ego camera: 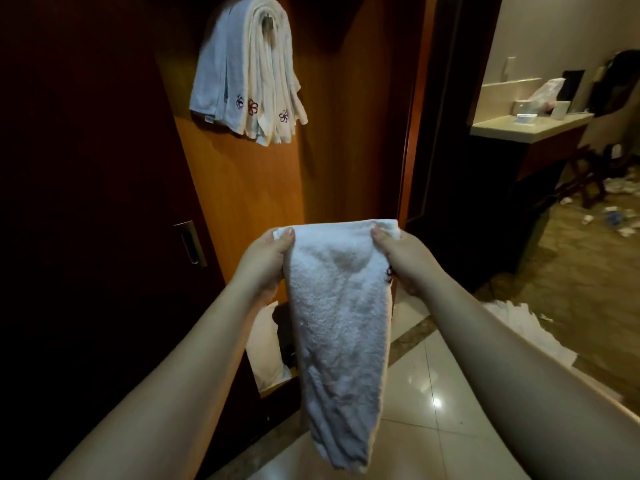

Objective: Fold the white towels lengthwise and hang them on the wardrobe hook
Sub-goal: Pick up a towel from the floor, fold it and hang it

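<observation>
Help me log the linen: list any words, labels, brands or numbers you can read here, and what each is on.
No readable text anywhere.
Hanging towels: embroidered flower motifs only, no letters; a small hem tag is too blurred to read.
Held towel: a mark at its right edge, mostly hidden.
Counter items: too small to read.

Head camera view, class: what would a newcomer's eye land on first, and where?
A folded white towel hangs at centre, its top corners pinched by the left hand and right hand. Above, a bundle of hung towels drapes over the hook on the wardrobe.
</observation>
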Demonstrator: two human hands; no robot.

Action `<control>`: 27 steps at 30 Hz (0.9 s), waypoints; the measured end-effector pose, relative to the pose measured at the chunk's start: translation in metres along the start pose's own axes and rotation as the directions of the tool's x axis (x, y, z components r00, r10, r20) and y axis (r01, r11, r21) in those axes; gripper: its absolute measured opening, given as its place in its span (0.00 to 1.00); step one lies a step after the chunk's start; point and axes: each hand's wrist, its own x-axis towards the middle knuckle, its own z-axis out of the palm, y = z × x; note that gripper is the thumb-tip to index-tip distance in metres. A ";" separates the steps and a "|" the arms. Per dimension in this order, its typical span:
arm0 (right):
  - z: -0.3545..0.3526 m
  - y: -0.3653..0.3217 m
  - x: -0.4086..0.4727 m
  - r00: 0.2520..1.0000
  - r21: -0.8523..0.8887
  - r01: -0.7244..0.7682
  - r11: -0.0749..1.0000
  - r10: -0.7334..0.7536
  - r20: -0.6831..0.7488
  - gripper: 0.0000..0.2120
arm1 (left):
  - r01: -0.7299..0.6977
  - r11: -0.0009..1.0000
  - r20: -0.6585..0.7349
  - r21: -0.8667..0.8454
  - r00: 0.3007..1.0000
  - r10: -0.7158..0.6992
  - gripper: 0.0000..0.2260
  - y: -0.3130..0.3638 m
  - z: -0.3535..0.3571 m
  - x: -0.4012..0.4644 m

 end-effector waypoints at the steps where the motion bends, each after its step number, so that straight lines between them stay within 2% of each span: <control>1: 0.003 0.009 -0.001 0.999 -0.130 0.003 0.992 -0.010 -0.049 0.14 | 0.005 1.000 -0.044 0.022 0.999 -0.005 0.08 -0.010 0.004 -0.001; 3: 0.008 0.021 -0.008 0.991 -0.351 0.004 0.936 -0.051 -0.124 0.16 | 0.017 0.998 -0.150 0.064 0.989 -0.007 0.09 -0.028 0.010 -0.007; 5: 0.016 0.027 -0.014 0.987 -0.429 -0.014 0.903 -0.057 -0.152 0.19 | -0.003 0.993 -0.253 0.116 0.967 0.033 0.09 -0.042 0.016 -0.016; 9: 0.035 0.030 -0.034 0.970 -0.438 -0.019 0.899 -0.090 -0.227 0.13 | -0.112 0.976 -0.366 0.185 0.914 0.174 0.08 -0.054 0.028 -0.040; 12: 0.047 0.030 -0.050 0.969 -0.396 -0.012 0.918 -0.088 -0.233 0.13 | -0.143 0.975 -0.383 0.172 0.902 0.200 0.10 -0.060 0.042 -0.059; 16: 0.058 0.029 -0.064 0.980 -0.249 -0.015 0.968 -0.035 -0.196 0.15 | -0.131 0.986 -0.313 0.105 0.937 0.157 0.10 -0.066 0.054 -0.076; 21: 0.059 0.024 -0.070 0.998 -0.118 -0.012 0.993 0.004 -0.069 0.17 | -0.179 0.976 -0.222 0.122 0.954 0.203 0.10 -0.061 0.051 -0.083; 27: 0.059 0.015 -0.075 0.998 -0.046 -0.014 0.999 0.016 0.060 0.21 | -0.142 0.989 0.013 0.034 0.990 0.141 0.15 -0.046 0.048 -0.081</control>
